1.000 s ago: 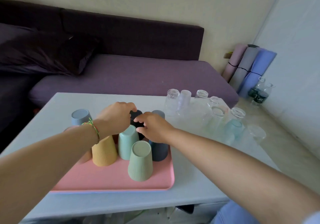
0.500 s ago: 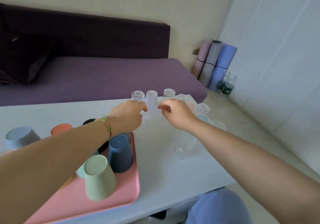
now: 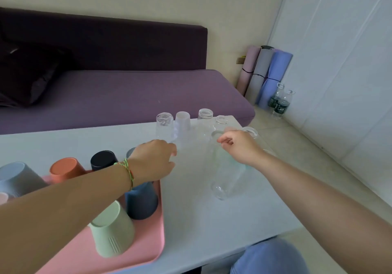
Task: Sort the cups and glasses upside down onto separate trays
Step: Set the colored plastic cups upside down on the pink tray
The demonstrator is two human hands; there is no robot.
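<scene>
Several coloured cups stand upside down on a pink tray at the lower left, among them a green cup, a dark blue cup, a black cup and an orange cup. Several clear glasses stand upside down at the table's far right. My left hand hovers just short of them, fingers loosely bent and holding nothing. My right hand is curled beside a pale-rimmed glass; I cannot tell if they touch. A clear glass sits under my right wrist.
The white table ends close to the glasses on the right. A purple sofa runs behind it. Rolled mats and two water bottles stand on the floor by the right wall. My knee shows below the table's front edge.
Both hands left the cups on the pink tray and moved right to the clear glasses. The view swung right with them.
</scene>
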